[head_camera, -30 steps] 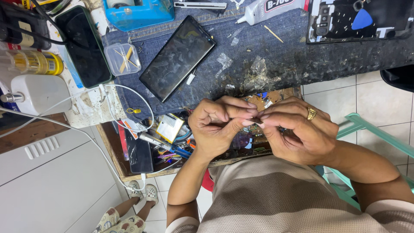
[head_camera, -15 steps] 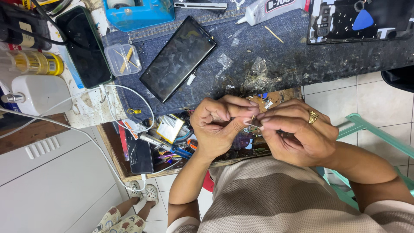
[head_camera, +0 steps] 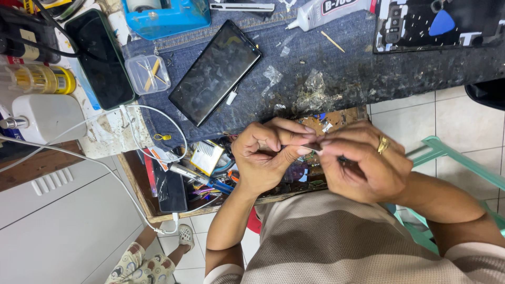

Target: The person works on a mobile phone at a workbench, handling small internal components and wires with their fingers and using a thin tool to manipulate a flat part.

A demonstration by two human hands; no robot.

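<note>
Part: a small dark part [head_camera: 314, 148] sits between the fingertips of both hands, above the open drawer [head_camera: 138, 181] and just below the bench edge. Its kind cannot be made out; fingers cover most of it.
Left hand: left hand [head_camera: 265, 156], fingers curled, thumb and forefinger pinched closed on the near end of the part.
Right hand: right hand [head_camera: 363, 163], fingers closed on the other end; a thin dark tip shows under the fingers, identity unclear. A gold ring [head_camera: 384, 144] sits on one finger.
Fingertip relation: the tips of both hands touch at the part.
Drawer: holds a small battery [head_camera: 206, 156], a dark phone [head_camera: 172, 191], pens and loose scraps; the hands hide its right half.
Bench: a denim cloth [head_camera: 342, 68] covers the top. A black phone [head_camera: 215, 72] lies face up on it, well apart from the hands.
Near items: clear plastic box [head_camera: 147, 74], second phone [head_camera: 100, 58], white cable [head_camera: 126, 197], glue tube [head_camera: 326, 9].
Cut off: the blue dispenser [head_camera: 165, 14] and opened phone back [head_camera: 436, 23] run past the top edge.
Lower left: another person's legs [head_camera: 142, 263], partly out of frame.
</note>
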